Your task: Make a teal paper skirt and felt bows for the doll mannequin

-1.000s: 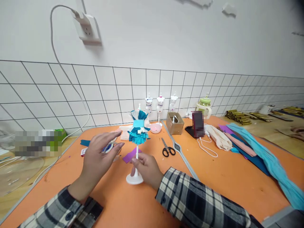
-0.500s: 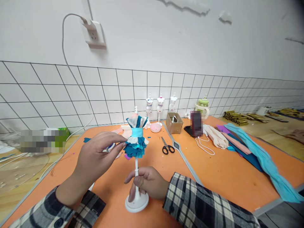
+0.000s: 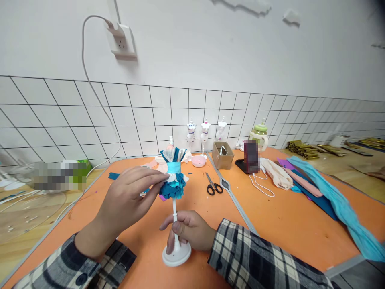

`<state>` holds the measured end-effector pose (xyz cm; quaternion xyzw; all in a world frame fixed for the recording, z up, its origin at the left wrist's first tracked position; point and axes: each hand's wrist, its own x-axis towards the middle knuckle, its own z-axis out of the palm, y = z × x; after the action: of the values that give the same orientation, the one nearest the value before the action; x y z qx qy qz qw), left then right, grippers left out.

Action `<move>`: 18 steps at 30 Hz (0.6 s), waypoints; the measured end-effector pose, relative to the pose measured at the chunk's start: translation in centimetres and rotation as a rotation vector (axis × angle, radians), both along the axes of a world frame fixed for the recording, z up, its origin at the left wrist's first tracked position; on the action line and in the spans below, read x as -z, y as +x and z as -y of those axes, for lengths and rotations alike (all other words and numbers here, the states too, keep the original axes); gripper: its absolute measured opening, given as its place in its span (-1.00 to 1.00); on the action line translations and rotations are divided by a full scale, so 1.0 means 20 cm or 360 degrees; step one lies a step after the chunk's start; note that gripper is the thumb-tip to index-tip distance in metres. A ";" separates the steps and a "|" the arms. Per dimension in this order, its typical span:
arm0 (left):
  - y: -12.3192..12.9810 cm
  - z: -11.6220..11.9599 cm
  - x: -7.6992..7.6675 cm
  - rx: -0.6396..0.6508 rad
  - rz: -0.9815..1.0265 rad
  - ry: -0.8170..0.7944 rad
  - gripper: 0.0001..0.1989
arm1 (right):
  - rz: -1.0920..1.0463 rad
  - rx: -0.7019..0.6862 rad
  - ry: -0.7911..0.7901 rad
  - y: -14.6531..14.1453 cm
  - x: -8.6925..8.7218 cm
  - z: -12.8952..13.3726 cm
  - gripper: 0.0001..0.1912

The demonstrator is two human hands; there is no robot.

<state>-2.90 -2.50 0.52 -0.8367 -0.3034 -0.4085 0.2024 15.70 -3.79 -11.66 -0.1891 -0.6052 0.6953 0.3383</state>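
Note:
A small dress form wears a blue and white ruffled paper dress with a light blue band round the waist. Its white stand has a round base, slightly tilted. My right hand is closed round the thin pole just above the base. With thumb and fingers together, my left hand pinches the left edge of the white ruffle below the band. The fingertips partly cover that edge.
Black-handled scissors lie right of the dress. Behind are a pink bowl, a cardboard box, three white dress forms, a phone and a green-lidded bottle. Crepe paper strips lie at right.
My left fingers have moved slightly right and closed further on the ruffle's edge. The stand's base has shifted a little right, and the whole view has shifted slightly.

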 end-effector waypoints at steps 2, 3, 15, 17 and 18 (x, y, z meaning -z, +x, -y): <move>-0.01 0.00 0.01 -0.0030 0.0030 0.0013 -0.81 | -0.0027 -0.0025 -0.0016 0.00 0.00 0.00 -0.30; -0.01 0.00 0.01 -0.0042 0.0055 0.0002 -0.82 | -0.0038 -0.0033 -0.0021 0.00 0.01 0.00 -0.31; -0.01 -0.03 0.01 -0.0113 0.0130 -0.0334 -0.78 | -0.0063 -0.0068 0.0023 0.03 -0.01 -0.01 -0.33; -0.01 -0.03 0.03 -0.0117 0.0077 -0.0301 -0.81 | -0.0065 -0.0117 0.0039 0.03 -0.01 -0.01 -0.34; 0.00 -0.03 0.03 -0.0109 0.0059 -0.0277 -0.84 | -0.0072 -0.0130 0.0044 0.02 -0.01 0.00 -0.35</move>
<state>-2.95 -1.81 -0.07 -0.8326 -0.3699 -0.3888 0.1373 16.15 -3.76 -11.49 -0.1437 -0.6142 0.7042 0.3259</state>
